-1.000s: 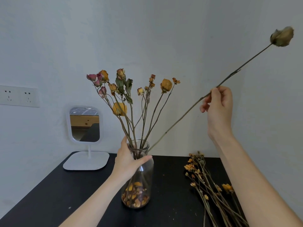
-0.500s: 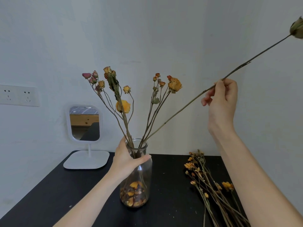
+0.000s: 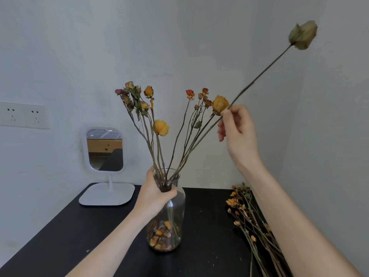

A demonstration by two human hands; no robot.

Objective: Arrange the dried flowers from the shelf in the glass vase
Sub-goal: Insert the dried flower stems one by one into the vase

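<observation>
Our left hand [image 3: 153, 193] grips the neck of the one clear glass bottle-shaped vase [image 3: 176, 214], thumb curled across its front, as it stands near the middle of the black tabletop [image 3: 79, 236]. Our right hand [image 3: 237, 132] pinches a single long-stemmed dried rose with a faded olive-brown bud [image 3: 259, 75] between thumb and forefinger about midway along the stem, the other fingers loosely curled. That stem lies on a steep diagonal: its foot drops into the vase mouth at lower left and its bud points up toward the upper right, well above every other bloom. Inside the vase stand several thin brown dried stems [image 3: 175, 144] fanned into two clusters; we cannot count them exactly where they cross at the neck. Two large yellow dried roses show among them, one low at left [image 3: 161, 127] and one at right [image 3: 219, 103], just beside our right thumb, with smaller pink, orange and red buds around them. A layer of loose dried petals [image 3: 161, 236] covers the vase bottom. One loose bundle of small yellow-orange dried flowers [image 3: 245, 212] lies along the right edge of the tabletop, heads toward the wall. One white-framed standing mirror [image 3: 105, 148] sits at the back left corner, and one white wall plate with two sockets [image 3: 24, 115] is fixed to the wall at left.
</observation>
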